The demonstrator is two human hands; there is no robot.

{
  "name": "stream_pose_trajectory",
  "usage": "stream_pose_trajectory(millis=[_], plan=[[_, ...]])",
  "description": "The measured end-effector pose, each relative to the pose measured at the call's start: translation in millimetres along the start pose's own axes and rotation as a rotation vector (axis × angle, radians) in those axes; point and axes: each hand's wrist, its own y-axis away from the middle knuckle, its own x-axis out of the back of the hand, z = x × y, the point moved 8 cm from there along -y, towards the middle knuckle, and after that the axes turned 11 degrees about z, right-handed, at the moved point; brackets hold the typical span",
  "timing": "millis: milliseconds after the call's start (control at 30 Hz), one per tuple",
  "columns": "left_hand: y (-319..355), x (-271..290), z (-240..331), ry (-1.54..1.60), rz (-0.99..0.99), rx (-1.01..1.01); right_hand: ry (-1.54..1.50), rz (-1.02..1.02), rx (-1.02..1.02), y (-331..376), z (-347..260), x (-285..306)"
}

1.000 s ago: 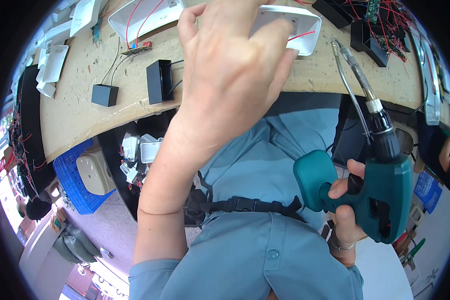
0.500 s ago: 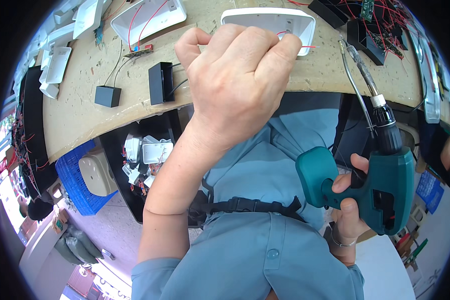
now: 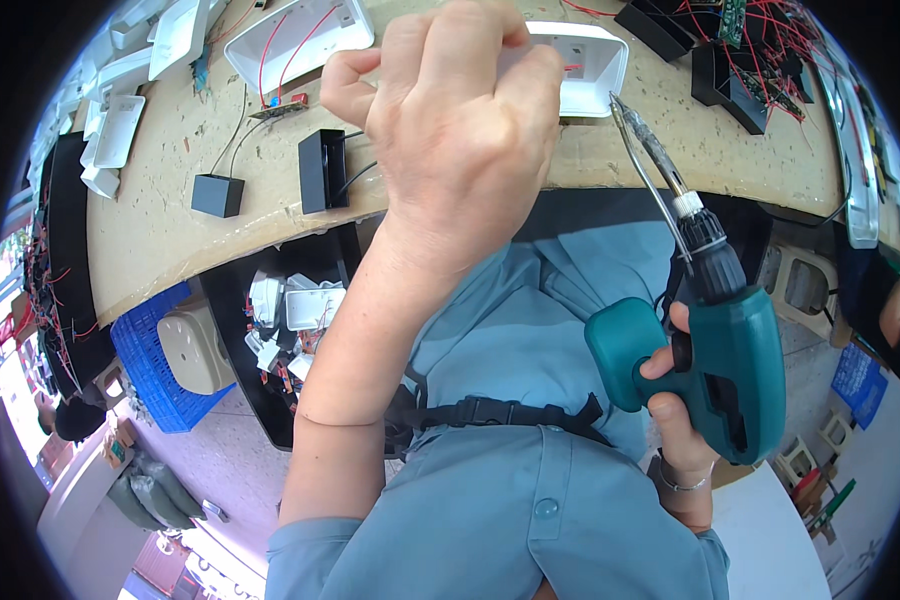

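Across the upper frame lay your tan wooden bench (image 3: 170, 240). At right, a dark-green plastic soldering gun (image 3: 745, 370), wrapped by your right hand (image 3: 683, 435), pointed presumably away for safety. Upper centre, your left hand (image 3: 460, 150), pinch hidden, undeterminable, partly covered a white plastic housing (image 3: 602, 80), apparently open-side-up for access.

Electronics workshop: soldering gun (image 3: 745, 335), circuit boards (image 3: 733, 22)

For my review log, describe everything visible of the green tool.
The tool has a plastic-looking dark green body with a side opening, a broad handle base, a ribbed black collar, a stained metal rod and a thin metal tube. The right hand grips its handle, fingers beside the black trigger. It points forward and left; whether its tip touches anything is unclear.
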Motion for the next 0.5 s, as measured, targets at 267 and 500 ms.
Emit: stream_pose_trajectory(millis=[267, 500], plan=[[11, -16, -12, 0.314, 0.409, -0.003, -0.109, 0.044, -0.068, -13, 1, -13], [9, -19, -10, 0.281, 0.349, -0.031, -0.114, 0.040, -0.071, -20, 0, -17]])
